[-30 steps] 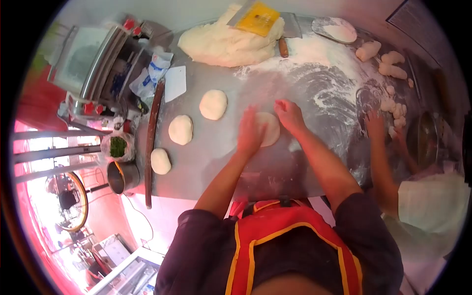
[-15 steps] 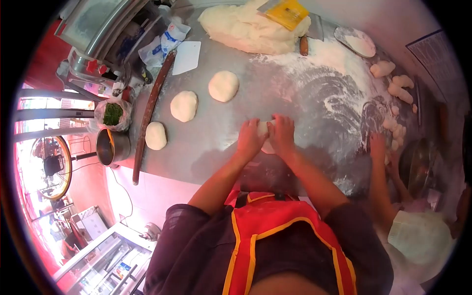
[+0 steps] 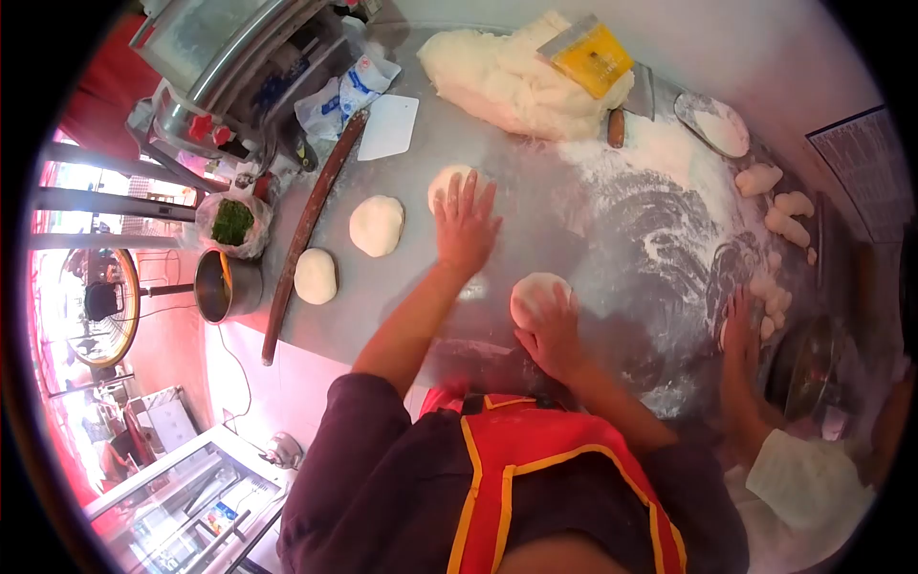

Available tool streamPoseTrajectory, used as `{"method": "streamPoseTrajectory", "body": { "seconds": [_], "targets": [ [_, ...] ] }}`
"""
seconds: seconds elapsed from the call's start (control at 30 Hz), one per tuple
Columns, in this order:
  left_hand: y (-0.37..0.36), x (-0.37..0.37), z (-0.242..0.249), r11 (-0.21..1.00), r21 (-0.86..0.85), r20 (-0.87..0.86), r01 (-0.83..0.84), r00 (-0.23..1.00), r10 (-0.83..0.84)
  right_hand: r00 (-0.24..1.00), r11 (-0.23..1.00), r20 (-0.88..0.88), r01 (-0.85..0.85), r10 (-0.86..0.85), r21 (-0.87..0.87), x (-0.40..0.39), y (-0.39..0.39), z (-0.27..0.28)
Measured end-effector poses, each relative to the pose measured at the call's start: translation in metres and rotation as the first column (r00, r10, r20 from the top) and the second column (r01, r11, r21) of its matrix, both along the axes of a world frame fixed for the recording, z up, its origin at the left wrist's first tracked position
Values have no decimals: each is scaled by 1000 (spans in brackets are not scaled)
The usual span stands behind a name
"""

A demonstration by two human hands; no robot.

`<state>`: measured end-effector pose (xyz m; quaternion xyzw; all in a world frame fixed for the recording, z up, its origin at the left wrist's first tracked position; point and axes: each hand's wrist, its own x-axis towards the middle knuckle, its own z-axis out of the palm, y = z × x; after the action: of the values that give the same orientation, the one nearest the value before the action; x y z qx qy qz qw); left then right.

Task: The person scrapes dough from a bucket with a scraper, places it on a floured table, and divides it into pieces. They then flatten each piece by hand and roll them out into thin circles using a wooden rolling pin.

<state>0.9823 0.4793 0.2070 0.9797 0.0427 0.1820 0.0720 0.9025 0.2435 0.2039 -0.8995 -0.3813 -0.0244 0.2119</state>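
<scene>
My left hand (image 3: 466,226) lies with spread fingers over the right part of a round dough ball (image 3: 444,188). My right hand (image 3: 552,334) rests, fingers apart, on the lower part of another dough round (image 3: 537,290) close to the table's near edge. Two more dough balls, one pale and round (image 3: 377,226) and one smaller (image 3: 316,275), sit to the left on the grey table (image 3: 411,316).
A long wooden rod (image 3: 313,234) lies at the left. At the back are a large dough mass (image 3: 507,81), a yellow-handled scraper (image 3: 593,59) and a white card (image 3: 388,127). A co-worker's hand (image 3: 737,320) is by small dough pieces (image 3: 770,295) at the right.
My hands were together over one piece of dough. The left has moved forward and left onto another ball; the right has stayed near with its dough, now more exposed. The view has shifted slightly.
</scene>
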Motion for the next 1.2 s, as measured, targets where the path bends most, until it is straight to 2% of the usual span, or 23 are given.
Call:
{"method": "streamPoseTrajectory", "body": {
  "seconds": [0.03, 0.1, 0.13, 0.23, 0.33, 0.4, 0.5, 0.63, 0.7, 0.77, 0.8, 0.87, 0.9, 0.97, 1.0, 1.1, 1.2],
  "targets": [
    [13, 9, -8, 999, 27, -44, 46, 998, -45, 999, 998, -7, -52, 52, -41, 0, -2, -2],
    [42, 28, -27, 986, 76, -133, 146, 982, -135, 997, 998, 24, -67, 67, -8, 6, -5, -13],
    [53, 38, -33, 990, 72, -203, 120, 974, -104, 996, 997, 37, -75, 75, 9, 10, -7, -19],
    [86, 66, -41, 991, 113, -181, -71, 979, 90, 993, 984, -105, -74, 57, -163, 46, -9, 3],
    [107, 79, -33, 988, 89, -155, -130, 978, 142, 990, 996, 107, 91, -88, -26, 103, -21, -9],
    [103, 77, -24, 989, -6, -126, -150, 981, 148, 893, 899, 135, 408, -429, 161, 140, -19, -12],
    [90, 74, -23, 982, -155, -56, -111, 993, 104, 854, 843, 74, 488, -514, 227, 196, -6, -32],
    [44, 55, -45, 971, -229, 46, 76, 997, -67, 975, 943, -13, 217, -221, 254, 178, 44, -40],
    [10, 27, -41, 881, -439, 49, 177, 984, -173, 997, 977, -60, 54, -43, 205, 136, 50, -21],
    [-14, -3, -40, 805, -530, 22, 265, 954, -299, 965, 922, -255, 152, -60, 358, 112, 40, -16],
    [-24, -13, -39, 811, -518, 7, 273, 949, -315, 935, 882, -350, 212, -58, 420, 106, 38, -12],
    [-44, -27, -36, 815, -498, -24, 296, 935, -355, 976, 939, -212, 125, -58, 321, 100, 37, 0],
    [-52, -25, -37, 859, -421, -54, 290, 938, -343, 990, 960, -132, 83, -48, 266, 101, 38, 4],
    [-65, -21, -44, 928, -257, -113, 268, 946, -304, 992, 946, -123, 68, -30, 318, 99, 42, -11],
    [-66, -18, -49, 926, -253, -121, 282, 940, -319, 993, 936, -115, 50, -10, 349, 103, 47, -18],
    [-58, -12, -51, 927, -235, -175, 293, 925, -337, 971, 956, -231, 120, -58, 267, 108, 48, -18],
    [-59, -4, -35, 932, -243, -244, 270, 913, -328, 984, 960, -121, 155, -129, 234, 112, 48, -35]
  ]
}}
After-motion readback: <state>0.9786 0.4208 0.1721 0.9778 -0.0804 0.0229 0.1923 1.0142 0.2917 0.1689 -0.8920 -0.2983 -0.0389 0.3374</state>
